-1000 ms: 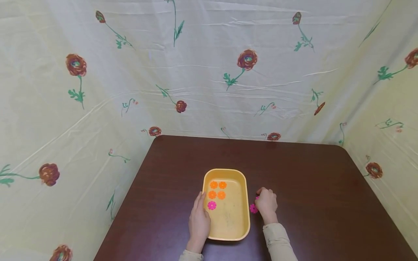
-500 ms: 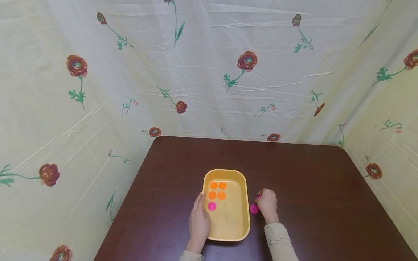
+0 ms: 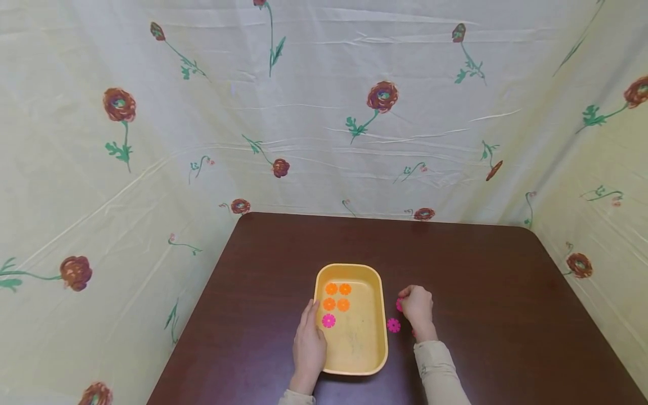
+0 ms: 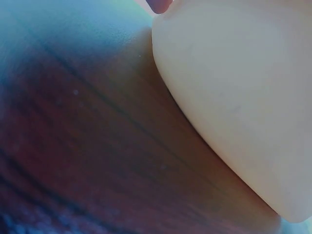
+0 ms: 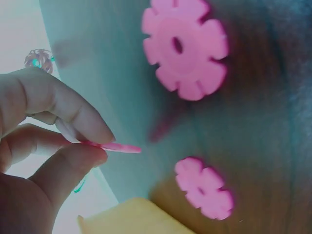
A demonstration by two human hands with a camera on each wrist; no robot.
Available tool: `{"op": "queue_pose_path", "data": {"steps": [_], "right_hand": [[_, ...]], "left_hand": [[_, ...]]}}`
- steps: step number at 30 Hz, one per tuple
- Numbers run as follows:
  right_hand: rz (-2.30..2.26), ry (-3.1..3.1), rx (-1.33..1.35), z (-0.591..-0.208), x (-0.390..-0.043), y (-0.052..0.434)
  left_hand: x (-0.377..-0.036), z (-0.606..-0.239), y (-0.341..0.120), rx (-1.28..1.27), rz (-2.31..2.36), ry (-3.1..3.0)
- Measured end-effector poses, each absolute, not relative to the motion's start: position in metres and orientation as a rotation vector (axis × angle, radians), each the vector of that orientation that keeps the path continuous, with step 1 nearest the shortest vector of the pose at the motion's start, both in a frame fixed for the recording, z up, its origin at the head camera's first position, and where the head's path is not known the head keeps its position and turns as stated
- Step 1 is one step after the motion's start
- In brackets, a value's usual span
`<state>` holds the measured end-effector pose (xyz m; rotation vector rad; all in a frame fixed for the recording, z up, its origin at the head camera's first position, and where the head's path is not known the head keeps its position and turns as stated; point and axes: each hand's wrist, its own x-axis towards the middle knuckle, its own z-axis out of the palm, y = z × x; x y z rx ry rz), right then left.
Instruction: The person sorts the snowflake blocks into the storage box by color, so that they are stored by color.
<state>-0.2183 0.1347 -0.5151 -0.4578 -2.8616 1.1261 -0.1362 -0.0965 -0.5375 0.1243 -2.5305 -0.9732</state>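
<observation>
The right hand (image 3: 417, 305) pinches a pink flower disc (image 5: 116, 146) edge-on, just right of the yellow tray (image 3: 382, 343), whose left wall the relaxed left hand (image 3: 309, 351) rests against.

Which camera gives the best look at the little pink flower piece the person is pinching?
The right wrist view: the pink flower piece shows edge-on, pinched between the right hand's thumb and finger. In the head view only a sliver of pink peeks out beside that hand. The left wrist view shows none of it.
</observation>
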Motion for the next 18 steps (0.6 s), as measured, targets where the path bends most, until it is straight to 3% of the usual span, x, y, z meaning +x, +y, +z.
{"op": "queue_pose_path", "data": {"steps": [18], "right_hand": [[1.289, -2.632, -0.265, -0.476, -0.238, 0.116]], "left_hand": [[-0.136, -0.539, -0.097, 0.107, -0.960, -2.509]]}}
